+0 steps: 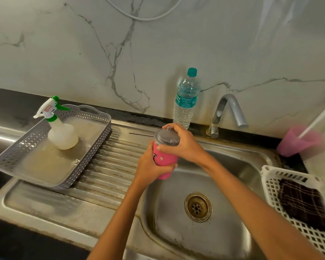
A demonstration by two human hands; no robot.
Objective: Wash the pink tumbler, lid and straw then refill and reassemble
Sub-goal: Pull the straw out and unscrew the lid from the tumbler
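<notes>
I hold the pink tumbler (165, 160) upright over the left rim of the steel sink (238, 166). My left hand (151, 167) wraps its lower body from the left. My right hand (182, 142) grips the grey translucent lid (165, 137) sitting on the tumbler's top, fingers curled around its rim. A white straw (316, 121) leans in a pink cup (298, 141) on the counter at the far right. A plastic water bottle (186, 102) with a teal cap stands against the wall behind the tumbler.
The curved tap (227, 113) rises behind the basin, no water running. A grey perforated tray (51, 147) holding a white spray bottle (61, 132) sits on the ribbed drainboard at left. A white basket (300, 199) with a dark cloth (306, 205) is at right.
</notes>
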